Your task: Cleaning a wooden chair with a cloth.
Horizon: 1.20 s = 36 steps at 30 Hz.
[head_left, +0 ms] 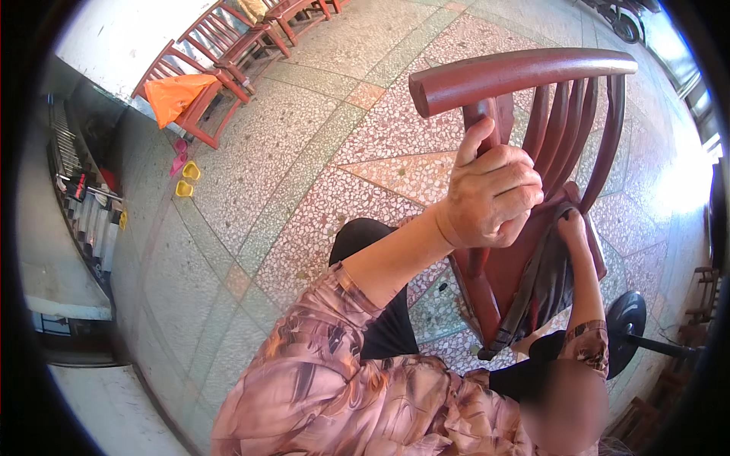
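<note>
My left hand [496,194] is closed around a round upright post of a reddish-brown wooden chair [524,71], just below its thick curved top rail. Several slim back slats run down from that rail to the seat. The chair is tilted and stands between my knees. My right hand [570,225] is at the seat's far right side, its fingers on the upper end of dark cloth-like material [556,279] with a strap. That material lies along the seat and hangs past its near edge. My fingertips there are partly hidden.
Red wooden chairs [197,122] line the wall at upper left, one bearing an orange bag [177,97]. Pink slippers [178,157] and yellow slippers [188,178] lie on the terrazzo floor. A black round base with a pole [627,328] stands at right.
</note>
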Each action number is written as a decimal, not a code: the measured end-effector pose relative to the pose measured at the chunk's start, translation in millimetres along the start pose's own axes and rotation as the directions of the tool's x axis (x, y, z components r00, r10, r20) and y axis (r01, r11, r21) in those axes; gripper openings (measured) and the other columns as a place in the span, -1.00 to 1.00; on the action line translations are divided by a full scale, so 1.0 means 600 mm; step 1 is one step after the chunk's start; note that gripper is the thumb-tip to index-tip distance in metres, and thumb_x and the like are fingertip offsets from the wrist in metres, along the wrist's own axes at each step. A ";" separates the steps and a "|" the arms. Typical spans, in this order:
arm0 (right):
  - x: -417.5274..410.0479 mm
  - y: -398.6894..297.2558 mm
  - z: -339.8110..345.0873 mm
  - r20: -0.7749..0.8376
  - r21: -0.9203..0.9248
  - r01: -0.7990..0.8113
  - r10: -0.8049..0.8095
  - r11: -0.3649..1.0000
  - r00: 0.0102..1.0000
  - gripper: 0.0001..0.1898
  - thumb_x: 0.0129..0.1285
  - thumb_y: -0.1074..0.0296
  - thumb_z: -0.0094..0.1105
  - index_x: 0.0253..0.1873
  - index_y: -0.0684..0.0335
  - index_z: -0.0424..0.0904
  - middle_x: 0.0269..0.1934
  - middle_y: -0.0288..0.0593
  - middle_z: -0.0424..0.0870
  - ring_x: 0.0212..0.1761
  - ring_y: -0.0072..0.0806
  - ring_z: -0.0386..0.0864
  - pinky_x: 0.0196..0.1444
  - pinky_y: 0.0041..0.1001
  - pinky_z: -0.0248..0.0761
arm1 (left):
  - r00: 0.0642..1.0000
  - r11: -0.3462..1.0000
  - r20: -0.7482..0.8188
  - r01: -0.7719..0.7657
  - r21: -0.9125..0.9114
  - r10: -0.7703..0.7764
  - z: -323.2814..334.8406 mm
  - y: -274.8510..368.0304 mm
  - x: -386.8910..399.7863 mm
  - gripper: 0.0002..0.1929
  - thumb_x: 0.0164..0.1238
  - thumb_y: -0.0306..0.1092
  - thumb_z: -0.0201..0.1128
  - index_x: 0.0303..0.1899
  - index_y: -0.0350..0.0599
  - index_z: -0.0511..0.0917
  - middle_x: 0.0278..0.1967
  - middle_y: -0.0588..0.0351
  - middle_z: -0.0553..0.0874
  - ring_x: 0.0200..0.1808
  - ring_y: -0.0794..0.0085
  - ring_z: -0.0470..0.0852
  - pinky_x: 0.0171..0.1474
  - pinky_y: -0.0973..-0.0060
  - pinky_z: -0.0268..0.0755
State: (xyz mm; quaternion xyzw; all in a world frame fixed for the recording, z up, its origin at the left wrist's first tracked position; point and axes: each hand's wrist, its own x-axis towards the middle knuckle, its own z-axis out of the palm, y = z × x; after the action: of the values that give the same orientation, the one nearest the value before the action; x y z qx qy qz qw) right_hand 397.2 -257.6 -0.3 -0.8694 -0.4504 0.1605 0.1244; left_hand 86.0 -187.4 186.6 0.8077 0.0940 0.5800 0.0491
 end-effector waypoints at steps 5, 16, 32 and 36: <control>-0.005 -0.024 0.010 -0.007 0.031 0.031 -0.031 0.999 0.999 -0.56 0.11 0.27 0.03 0.01 0.47 0.57 0.03 0.37 0.58 0.14 0.16 0.52 0.22 -0.08 0.34 | 1.000 1.000 -0.009 -0.010 0.024 0.010 -0.002 -0.003 -0.002 -0.90 -0.05 -0.49 0.20 -0.51 0.03 0.59 -0.42 0.26 0.71 -0.23 0.41 0.69 0.50 0.12 -0.21; -0.013 0.003 0.008 -0.020 0.053 0.040 -0.039 0.998 0.999 -0.59 0.16 0.23 0.05 0.06 0.31 0.59 0.02 0.28 0.61 0.14 0.13 0.54 0.18 -0.06 0.38 | 1.000 1.000 0.010 -0.024 0.000 0.024 0.012 0.004 -0.001 -0.91 -0.01 -0.47 0.17 -0.51 0.03 0.60 -0.42 0.27 0.72 -0.24 0.41 0.70 0.52 0.15 -0.24; -0.057 0.063 -0.096 0.545 0.819 -0.533 0.002 0.212 0.838 -0.76 0.30 0.32 0.15 0.00 0.24 0.65 -0.18 -0.11 0.73 -0.29 -0.41 0.71 -0.26 -0.38 0.63 | 0.987 0.990 0.152 -0.067 0.126 0.048 -0.010 0.007 0.006 -0.87 0.08 -0.52 0.15 -0.40 0.01 0.60 -0.31 0.25 0.73 -0.13 0.34 0.69 0.52 0.18 -0.25; -0.045 0.076 -0.090 0.561 0.816 -0.562 -0.055 -0.132 0.826 -0.79 0.36 0.31 0.15 -0.06 0.31 0.64 -0.22 -0.06 0.74 -0.33 -0.39 0.72 -0.28 -0.37 0.66 | 0.990 0.987 0.124 -0.084 0.139 0.067 -0.003 0.003 0.007 -0.89 0.11 -0.42 0.14 -0.42 0.06 0.61 -0.36 0.31 0.73 -0.21 0.39 0.70 0.51 0.15 -0.24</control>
State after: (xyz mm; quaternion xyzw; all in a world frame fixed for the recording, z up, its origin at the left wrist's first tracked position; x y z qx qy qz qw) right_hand 437.5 -309.7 37.1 -0.5094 -0.0138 0.6368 0.5787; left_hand 85.6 -188.2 191.4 0.8451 0.1017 0.5242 -0.0258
